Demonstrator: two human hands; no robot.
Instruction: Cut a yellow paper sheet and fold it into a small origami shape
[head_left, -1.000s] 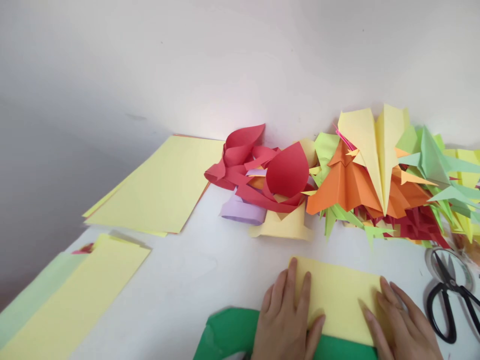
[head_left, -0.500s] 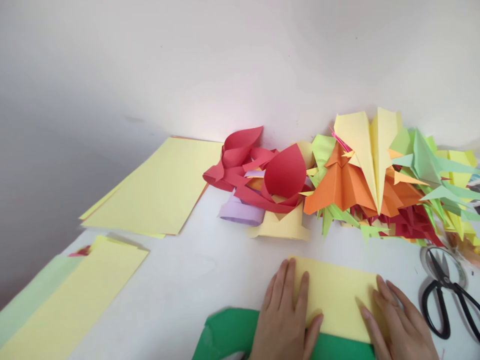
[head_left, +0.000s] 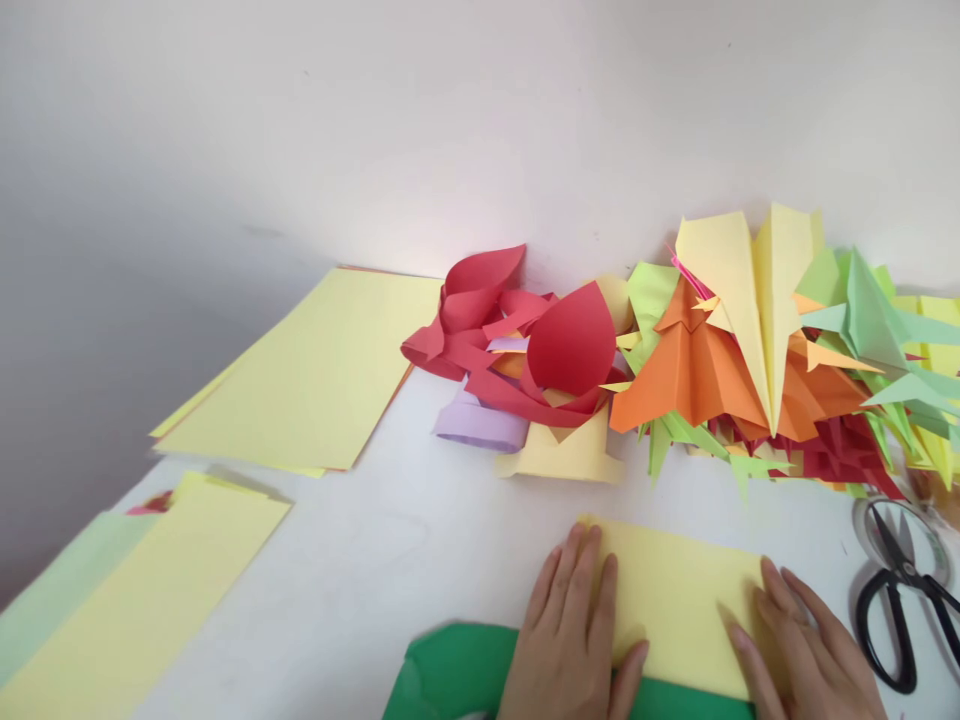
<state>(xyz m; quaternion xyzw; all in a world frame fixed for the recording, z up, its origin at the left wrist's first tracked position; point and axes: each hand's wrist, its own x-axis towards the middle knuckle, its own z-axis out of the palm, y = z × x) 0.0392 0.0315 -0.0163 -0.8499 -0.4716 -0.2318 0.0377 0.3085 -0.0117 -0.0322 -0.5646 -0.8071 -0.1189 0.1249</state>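
A folded yellow sheet (head_left: 679, 600) lies on the white table near the front edge. My left hand (head_left: 574, 640) rests flat on its left end, fingers stretched out and thumb lying along the near edge. My right hand (head_left: 806, 655) lies flat on the right end, fingers spread. Under the sheet's near side is a green paper (head_left: 450, 675), which sticks out to the left.
Black scissors (head_left: 896, 610) lie at the right on a tape roll. A heap of folded paper planes (head_left: 757, 350) and red paper curls (head_left: 525, 345) lines the wall. A stack of yellow sheets (head_left: 307, 375) lies at back left, with more yellow and green sheets (head_left: 142, 600) at front left.
None apart from slight shifts of the camera; both hands stay pressed on the yellow sheet.
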